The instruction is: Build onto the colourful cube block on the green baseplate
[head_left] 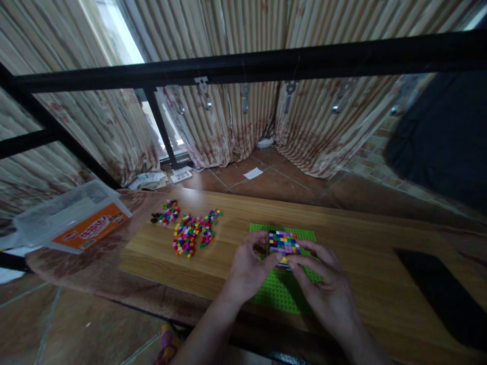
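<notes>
- My left hand (246, 261) grasps the block (282, 241) by its left side, with the thumb at the near edge.
- My right hand (326, 278) grasps it from the right (fingertips close to a yellow brick (284, 259)).
- The block is over the green plate (280, 296); whether they touch, I cannot tell.
- Loose bricks (187, 234) lie on the table (182, 278) to the left, near the box (88, 229).

The green plate (274, 296) is bumpy plastic, the table (365, 258) under it smooth wood, the curtains (228, 121) behind it cloth.
</notes>
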A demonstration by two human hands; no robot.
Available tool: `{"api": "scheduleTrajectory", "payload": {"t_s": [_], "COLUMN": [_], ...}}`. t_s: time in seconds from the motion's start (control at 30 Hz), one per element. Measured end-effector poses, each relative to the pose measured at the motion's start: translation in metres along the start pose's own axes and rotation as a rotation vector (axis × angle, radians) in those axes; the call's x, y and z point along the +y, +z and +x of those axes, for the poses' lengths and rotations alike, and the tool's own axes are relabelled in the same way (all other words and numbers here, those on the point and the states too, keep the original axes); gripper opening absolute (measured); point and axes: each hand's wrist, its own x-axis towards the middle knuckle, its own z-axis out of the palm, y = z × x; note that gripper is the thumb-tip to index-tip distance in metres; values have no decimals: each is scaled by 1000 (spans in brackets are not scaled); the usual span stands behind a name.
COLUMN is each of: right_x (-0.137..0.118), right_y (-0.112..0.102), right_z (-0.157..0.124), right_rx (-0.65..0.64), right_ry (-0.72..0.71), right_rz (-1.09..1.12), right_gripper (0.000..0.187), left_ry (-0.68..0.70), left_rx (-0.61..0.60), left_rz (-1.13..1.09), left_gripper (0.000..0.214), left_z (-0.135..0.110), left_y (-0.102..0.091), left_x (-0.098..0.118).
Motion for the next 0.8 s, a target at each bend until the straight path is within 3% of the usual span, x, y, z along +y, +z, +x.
{"api": "scheduleTrajectory", "payload": {"t_s": [0.13,0.27,0.37,0.63,0.8], "right_x": [1,0,-1,-2,3], "right_y": [-2,-1,1,0,2], "right_z": [0,2,2,0,-3], "right_rx": [60,133,134,115,88], "right_ry": [115,209,254,378,386], "right_rz": [85,78,81,35,5], "right_gripper": [15,15,18,26,35], "left_ry": [-21,5,-8,-86,-174], "left_rx": [55,204,243,228,156], "left_rz": [-135,-44,54,415,639], "left_gripper": [35,29,29,18,17], "left_z": [11,23,28,12,-5], "left_y": [-24,-58,-87,-176,-195], "left_x": [-2,-7,-10,-10,-11]}}
